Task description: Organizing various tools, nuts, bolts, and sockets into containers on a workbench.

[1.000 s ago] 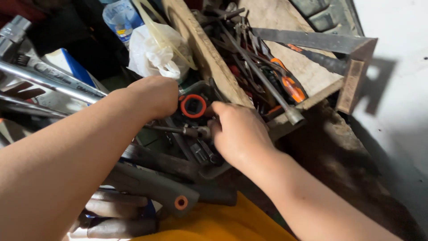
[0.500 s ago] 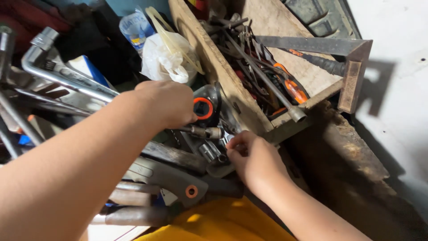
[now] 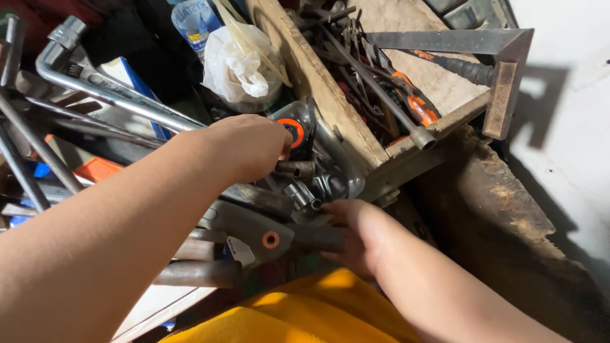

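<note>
Reaching into the tool pile beside the wooden tray (image 3: 318,82), our left hand (image 3: 244,146) is curled shut over a dark metal bar (image 3: 293,169); only its stub shows past the knuckles, long axis approx. level, pointing toward the tray. An orange-ringed socket (image 3: 292,131) sits just above it, touching the tray's side. Our right hand (image 3: 359,238), below the tray's corner, wraps a dark cylindrical handle (image 3: 318,238), fingers closed round it, thumb on top. Handle lies approx. level, its far end running under a grey tool w/ 1 orange dot (image 3: 254,232).
</note>
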